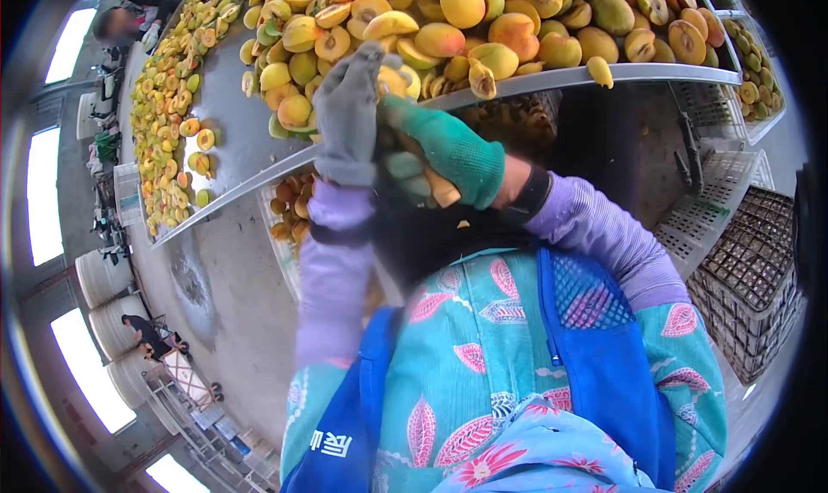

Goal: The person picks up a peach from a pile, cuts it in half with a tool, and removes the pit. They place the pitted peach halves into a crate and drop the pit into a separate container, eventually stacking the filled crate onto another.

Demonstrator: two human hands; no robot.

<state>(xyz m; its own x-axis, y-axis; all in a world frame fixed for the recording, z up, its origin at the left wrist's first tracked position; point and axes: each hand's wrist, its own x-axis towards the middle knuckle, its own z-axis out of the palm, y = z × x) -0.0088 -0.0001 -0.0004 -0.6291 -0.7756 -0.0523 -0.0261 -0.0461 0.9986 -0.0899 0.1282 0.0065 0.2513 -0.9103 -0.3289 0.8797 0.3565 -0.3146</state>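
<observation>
Left hand (349, 118) clasps a peach (394, 81); right hand (450, 148), just beside, grips a knife handle (444, 191) (blade hidden): best cut steadily.

I log one yellow fruit (397, 81) at the table (604, 75) rim, half hidden behind the grey-gloved left hand (348, 113); grip unclear. A tan handle (443, 191), tilted, protrudes below the closed green-gloved right hand (444, 148); blade unseen.

Both arms, in purple sleeves, are being held forward and bent at the elbows. The left hand (348, 113), in a grey glove, is being held upright with its back showing. The right hand (450, 148), in a green glove, is being kept closed against it.
</observation>
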